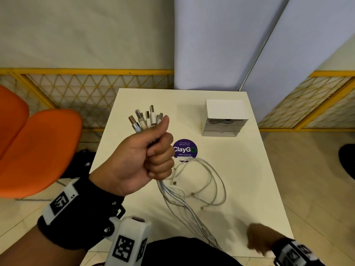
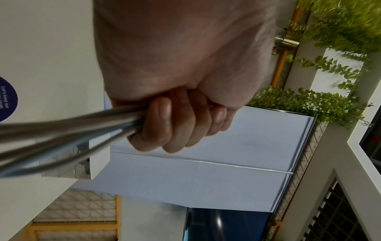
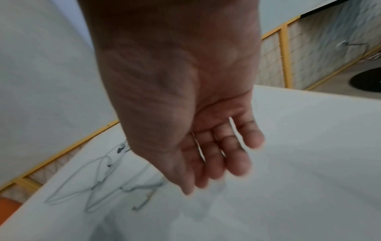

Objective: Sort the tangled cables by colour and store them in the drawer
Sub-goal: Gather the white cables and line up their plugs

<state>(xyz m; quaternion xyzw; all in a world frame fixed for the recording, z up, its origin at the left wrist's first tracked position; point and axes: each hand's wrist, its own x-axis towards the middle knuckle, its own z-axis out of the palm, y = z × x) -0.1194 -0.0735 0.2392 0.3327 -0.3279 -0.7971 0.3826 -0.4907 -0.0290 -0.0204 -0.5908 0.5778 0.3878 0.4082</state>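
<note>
Left hand [image 1: 146, 160] clenched round white cables [image 1: 192, 191] below plugs; right hand [image 1: 259, 240] loose, empty. Cables light, limp, snag-prone: judged best gathered mid-length, over the desk [image 1: 249, 179].

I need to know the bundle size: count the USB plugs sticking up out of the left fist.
5 plugs clearly fan out above the left hand, side by side from left to beside the thumb; a sixth may sit hidden behind them.

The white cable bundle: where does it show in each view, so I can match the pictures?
Head: cable bundle left of centre, plugs up, gripped in the left hand; tails trail onto the table.
Left wrist: grey strands leave the fist toward the left edge.
Right wrist: loose tails lie lower left, beside the empty right hand.
Shared landmark: the table.
</note>
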